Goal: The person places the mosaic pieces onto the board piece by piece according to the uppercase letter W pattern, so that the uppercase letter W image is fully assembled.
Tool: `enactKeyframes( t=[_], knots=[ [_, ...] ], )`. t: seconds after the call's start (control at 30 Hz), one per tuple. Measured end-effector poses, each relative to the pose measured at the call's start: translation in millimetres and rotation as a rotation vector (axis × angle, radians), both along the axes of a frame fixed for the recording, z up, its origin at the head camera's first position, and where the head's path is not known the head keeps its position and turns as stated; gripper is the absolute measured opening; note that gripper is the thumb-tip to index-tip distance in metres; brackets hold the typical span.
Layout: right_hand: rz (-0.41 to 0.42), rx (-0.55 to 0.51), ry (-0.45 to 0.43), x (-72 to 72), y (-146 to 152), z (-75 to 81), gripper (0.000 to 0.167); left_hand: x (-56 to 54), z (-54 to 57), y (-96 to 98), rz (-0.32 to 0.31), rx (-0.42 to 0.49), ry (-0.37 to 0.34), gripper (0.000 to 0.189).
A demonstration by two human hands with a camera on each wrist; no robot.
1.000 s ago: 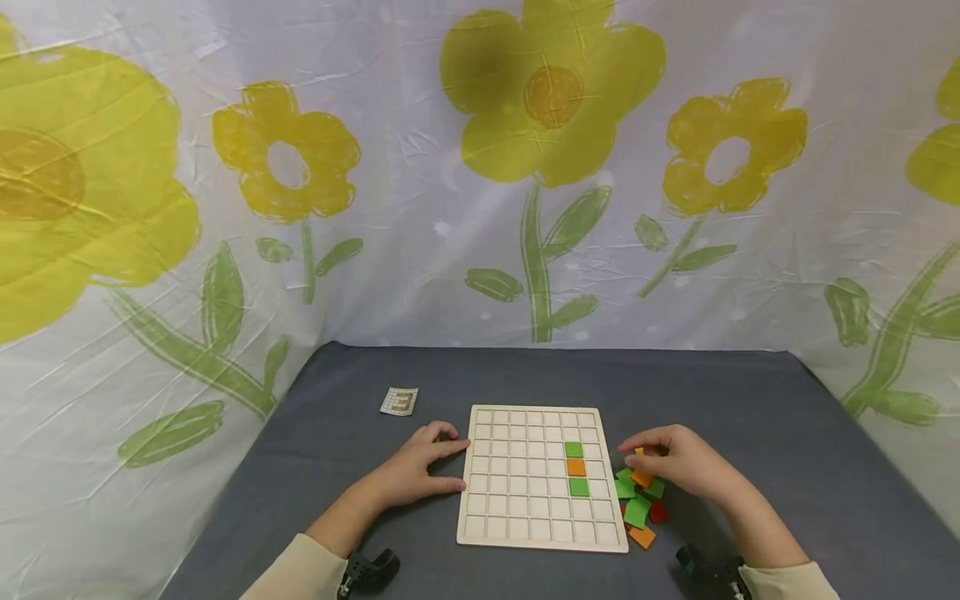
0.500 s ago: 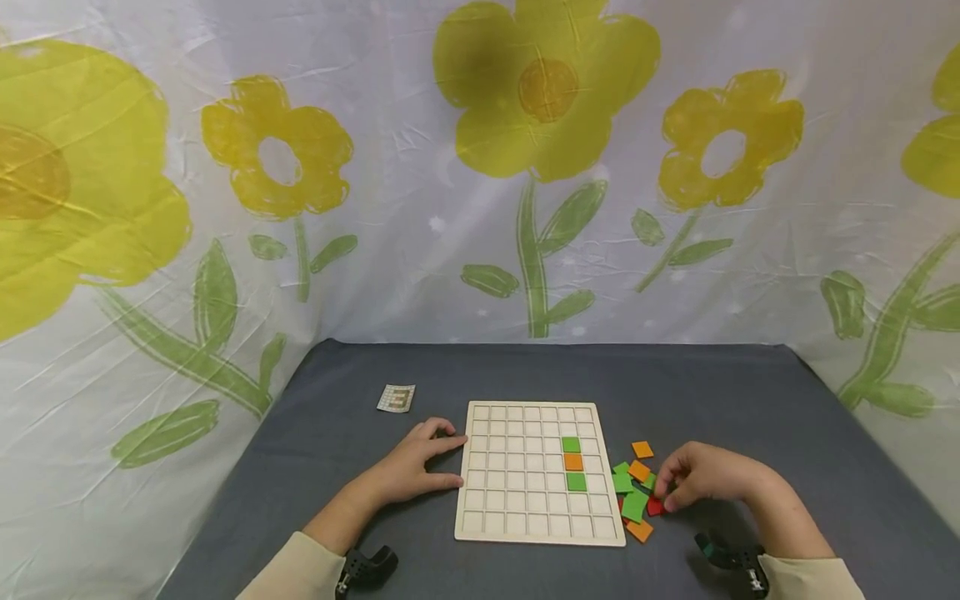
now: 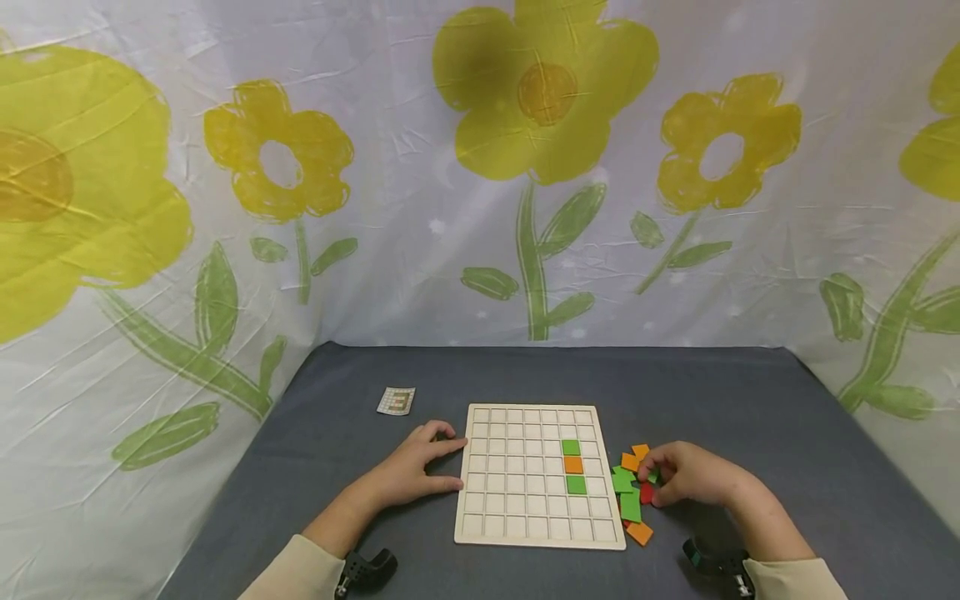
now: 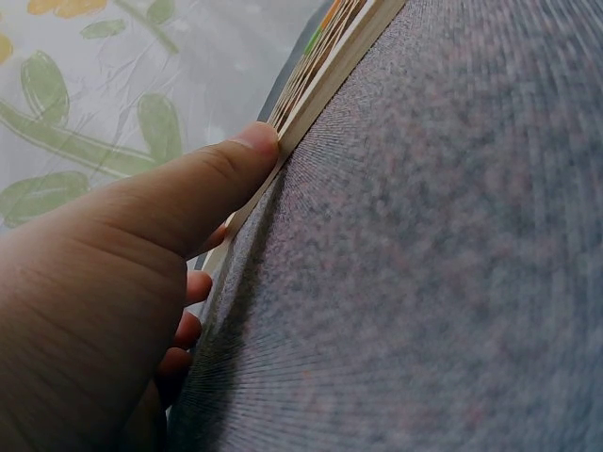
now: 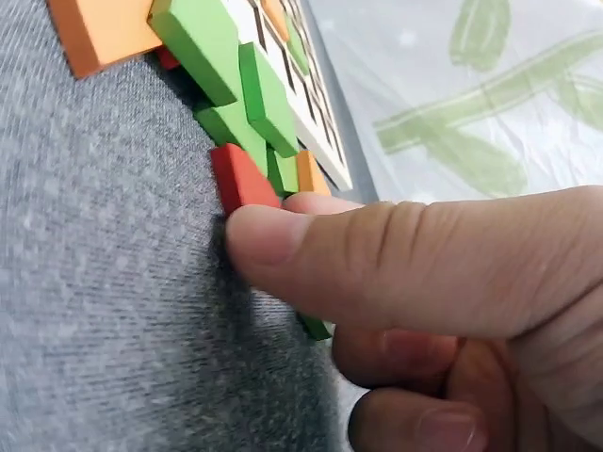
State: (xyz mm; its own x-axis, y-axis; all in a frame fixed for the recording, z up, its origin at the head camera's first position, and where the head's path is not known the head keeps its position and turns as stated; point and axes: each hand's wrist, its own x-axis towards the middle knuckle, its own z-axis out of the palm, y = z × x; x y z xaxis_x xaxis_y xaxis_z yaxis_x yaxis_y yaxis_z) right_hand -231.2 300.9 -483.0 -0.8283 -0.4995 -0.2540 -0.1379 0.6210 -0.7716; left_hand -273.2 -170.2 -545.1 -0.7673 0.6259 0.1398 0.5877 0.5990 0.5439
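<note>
A pale wooden grid board [image 3: 517, 504] lies on the dark cloth. Two green tiles [image 3: 575, 485] with an orange tile [image 3: 573, 465] between them sit in one column at its right. My left hand [image 3: 420, 467] rests at the board's left edge, thumb and index fingertip touching it. My right hand [image 3: 697, 477] is at the loose tile pile beside the board's right edge. Its thumb touches a red tile [image 5: 240, 179]; the index finger is mostly hidden behind the thumb in the right wrist view. A green tile [image 5: 316, 325] shows below the thumb.
The pile holds several green tiles [image 3: 630, 505] and orange tiles [image 3: 640, 533], some overlapping. A small printed card [image 3: 396, 401] with a coloured grid pattern lies to the board's upper left. A flowered curtain [image 3: 420, 250] hangs behind the table.
My right hand has gone from the pile's top down to the red tile, then slightly left. The red tile and some orange and green tiles have shifted left. My left hand stays put.
</note>
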Motion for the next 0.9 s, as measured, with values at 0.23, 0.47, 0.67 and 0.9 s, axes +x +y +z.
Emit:
enactKeyframes(
  t=[0.23, 0.47, 0.67, 0.9],
  knots=[
    [-0.095, 0.187, 0.177, -4.4, 0.4, -7.5, 0.023, 0.3, -0.5, 0.1, 0.004, -0.001, 0.001, 0.07],
    [-0.163, 0.311, 0.234, -3.9, -2.2, -5.3, 0.031, 0.5, 0.3, 1.4, 0.003, 0.0, 0.011, 0.07],
    [-0.116, 0.211, 0.188, -4.6, 0.8, -4.4, 0.031, 0.7, 1.5, 2.3, 0.001, 0.002, 0.012, 0.07],
    [-0.116, 0.25, 0.226, -6.0, 0.5, -5.5, 0.03, 0.7, 1.2, 2.7, 0.013, 0.0, 0.011, 0.07]
  ],
)
